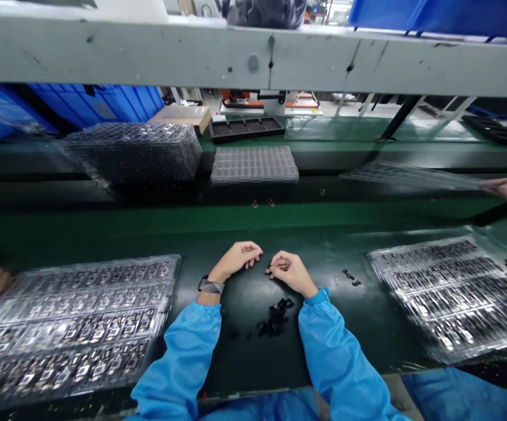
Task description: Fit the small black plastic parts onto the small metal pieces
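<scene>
Right hand (292, 272), frame centre: thumb and forefinger pinched small dark part (269, 269). Left hand (238, 258), just left: fingertips bunched; whether gripping anything, could not tell from where I stood. Black pieces (276, 319), lower centre: loose heap. Risk, judged: loosened pinch dropping part; right sleeve (338, 348) brushing heap, scattering it. Part's heading, long axis: too small to tell; heap stretched toward upper right.
</scene>
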### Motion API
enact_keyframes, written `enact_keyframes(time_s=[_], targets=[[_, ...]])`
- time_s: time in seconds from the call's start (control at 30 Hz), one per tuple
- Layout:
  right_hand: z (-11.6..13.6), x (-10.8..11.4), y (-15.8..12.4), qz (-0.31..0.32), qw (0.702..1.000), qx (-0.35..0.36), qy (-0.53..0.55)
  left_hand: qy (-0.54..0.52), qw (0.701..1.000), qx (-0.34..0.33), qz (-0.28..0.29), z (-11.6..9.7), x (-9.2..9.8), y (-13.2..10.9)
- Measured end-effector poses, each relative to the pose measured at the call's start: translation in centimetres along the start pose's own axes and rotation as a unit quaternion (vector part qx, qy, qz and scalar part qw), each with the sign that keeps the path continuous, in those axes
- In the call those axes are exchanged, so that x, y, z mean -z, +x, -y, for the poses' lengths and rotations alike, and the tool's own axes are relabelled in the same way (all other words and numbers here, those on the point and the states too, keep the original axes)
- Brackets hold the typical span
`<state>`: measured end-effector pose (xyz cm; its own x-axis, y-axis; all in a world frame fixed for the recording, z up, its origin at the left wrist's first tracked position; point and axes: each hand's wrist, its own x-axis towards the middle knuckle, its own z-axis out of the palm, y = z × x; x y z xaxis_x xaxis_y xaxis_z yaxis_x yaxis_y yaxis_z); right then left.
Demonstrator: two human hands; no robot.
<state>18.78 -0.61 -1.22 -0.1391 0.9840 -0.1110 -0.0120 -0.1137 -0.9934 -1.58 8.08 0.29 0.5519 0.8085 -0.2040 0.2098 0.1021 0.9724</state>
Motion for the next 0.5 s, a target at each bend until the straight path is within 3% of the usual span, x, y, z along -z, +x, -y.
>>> enact_keyframes(time_s=[0.1, 0.17, 0.33, 0.5], targets=[[-0.6, 0.0, 0.4, -0.006, 1.000, 0.004, 0.018, 0.066, 0.987, 0.020, -0.144, -0.8, 0.8, 3.8], [-0.9, -0.1, 0.6, -0.005, 1.000, 0.009, 0.021, 0.112, 0.971, 0.035, -0.208, -1.8, 1.2, 7.0], [-1.2, -0.3, 0.9, -0.002, 1.000, 0.022, 0.014, 0.218, 0.927, 0.075, -0.295, -4.3, 0.7, 13.8], [-1.6, -0.4, 1.4, -0.010, 0.999, 0.029, 0.016, 0.280, 0.890, 0.094, -0.347, -5.5, -0.6, 16.9]])
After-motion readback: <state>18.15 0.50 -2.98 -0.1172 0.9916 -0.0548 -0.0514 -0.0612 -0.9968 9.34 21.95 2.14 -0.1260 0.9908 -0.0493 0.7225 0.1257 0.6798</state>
